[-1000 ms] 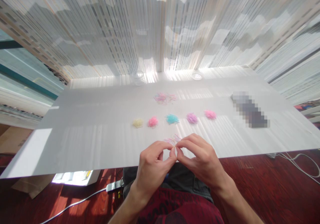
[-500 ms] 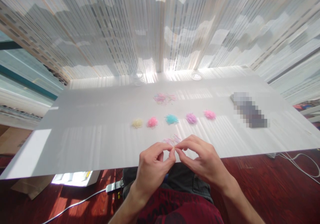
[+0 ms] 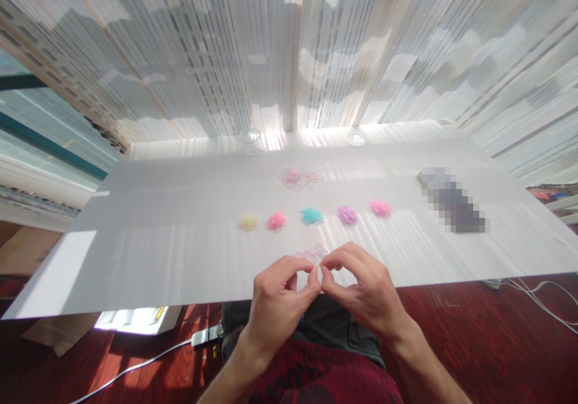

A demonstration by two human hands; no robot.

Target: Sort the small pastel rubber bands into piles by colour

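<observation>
My left hand (image 3: 280, 301) and my right hand (image 3: 359, 289) meet at the near edge of the white table (image 3: 180, 235), fingertips pinched together on something too small to make out. Just beyond the fingertips lies a small mixed clump of thin bands (image 3: 311, 251). Further out, a row of sorted little heaps: yellow (image 3: 248, 222), pink (image 3: 276, 220), teal (image 3: 311, 215), purple (image 3: 347, 214) and pink (image 3: 380, 208). A loose mixed heap (image 3: 298, 177) lies behind the row.
Two clear lids or dishes (image 3: 250, 135) (image 3: 356, 137) sit at the table's far edge by the curtain. A blurred dark object (image 3: 454, 206) lies at the right. Cables (image 3: 537, 298) and a power strip (image 3: 206, 335) are on the red floor.
Both hands stay pinched together at the table's near edge; only the fingertips shift slightly. The heaps have not moved.
</observation>
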